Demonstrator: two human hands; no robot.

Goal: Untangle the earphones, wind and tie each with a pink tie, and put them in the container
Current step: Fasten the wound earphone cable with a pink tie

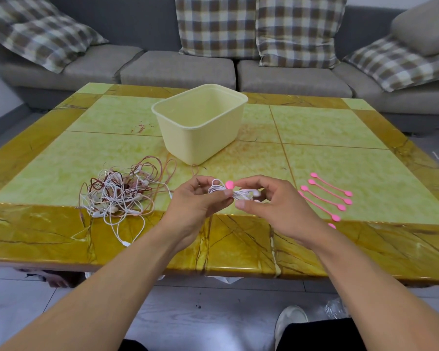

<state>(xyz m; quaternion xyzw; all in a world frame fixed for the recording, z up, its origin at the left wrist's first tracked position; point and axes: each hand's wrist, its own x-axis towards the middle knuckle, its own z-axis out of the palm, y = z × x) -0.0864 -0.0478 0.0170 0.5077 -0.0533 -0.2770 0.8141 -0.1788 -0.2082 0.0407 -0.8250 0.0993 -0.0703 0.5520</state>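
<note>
Earphones, wound white set [234, 192]: one small bundle, held above the near edge of the table [365, 127], between both hands. Left hand [195, 201] pinches the bundle's left side with curled fingers and thumb. Right hand [269, 201] holds the right side, fingers curled, thumb below; earbuds show at this end. Pink tie [229, 184]: round end visible just above the bundle's middle, between the two hands; the rest of it is hidden, so whether it is fastened cannot be told.

Earphones, tangled heap [119, 193]: white and reddish-brown cords mixed, lying on the table left of the hands, one white cord trailing toward the near edge.

Container [200, 122]: pale yellow, rectangular, open-topped, upright at the table's centre, beyond the hands. Visible interior shows no contents; the floor nearest the camera is hidden by the front wall.

Spare pink ties [326, 196]: a row lying side by side on the table right of the right hand, slanted, round ends showing; the nearest one partly hidden by the wrist.

Table: yellow-green tiled top with darker amber border.

Sofa [177, 69]: grey, behind the table, with checked cushions [215, 24].
</note>
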